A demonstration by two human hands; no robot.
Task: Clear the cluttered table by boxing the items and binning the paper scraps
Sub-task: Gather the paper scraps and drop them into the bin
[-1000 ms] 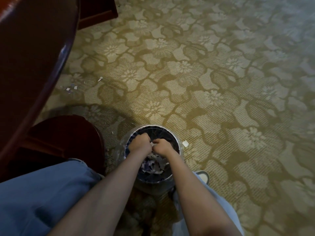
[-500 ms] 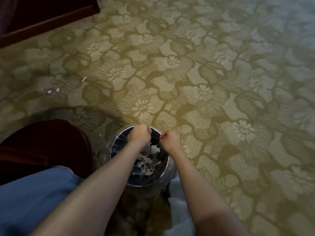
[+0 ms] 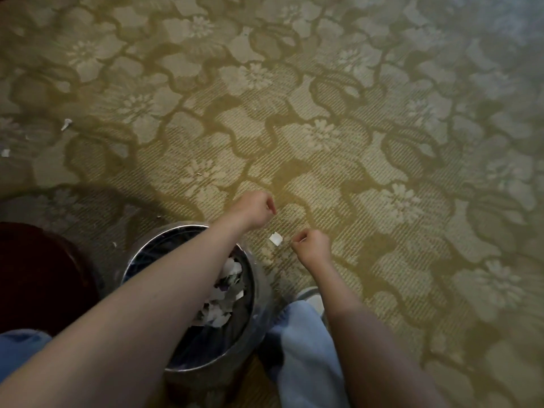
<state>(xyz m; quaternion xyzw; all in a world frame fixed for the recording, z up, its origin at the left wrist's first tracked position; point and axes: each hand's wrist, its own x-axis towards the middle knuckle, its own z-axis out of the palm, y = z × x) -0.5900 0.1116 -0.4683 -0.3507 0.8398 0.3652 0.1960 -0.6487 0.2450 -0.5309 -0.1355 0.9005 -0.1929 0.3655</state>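
A round metal bin (image 3: 134, 262) with a dark liner stands on the carpet at the lower left, and torn paper scraps (image 3: 225, 293) lie inside it. My left forearm crosses over its mouth. My left hand (image 3: 254, 209) hangs past the bin's far rim above the carpet, fingers curled into a fist with nothing visible in it. My right hand (image 3: 310, 245) is to the right of the bin, also curled, low over the carpet. One white paper scrap (image 3: 275, 238) lies on the carpet between the two hands, touched by neither.
A dark red rounded piece of furniture (image 3: 44, 275) sits left of the bin. Small scraps (image 3: 66, 124) lie on the patterned carpet (image 3: 382, 142) at the far left. My blue trouser leg (image 3: 306, 348) and a shoe (image 3: 310, 297) are right of the bin.
Both hands have left the bin's mouth and moved forward and right over the carpet, apart from each other. The view swung right; the dark table is gone from sight.
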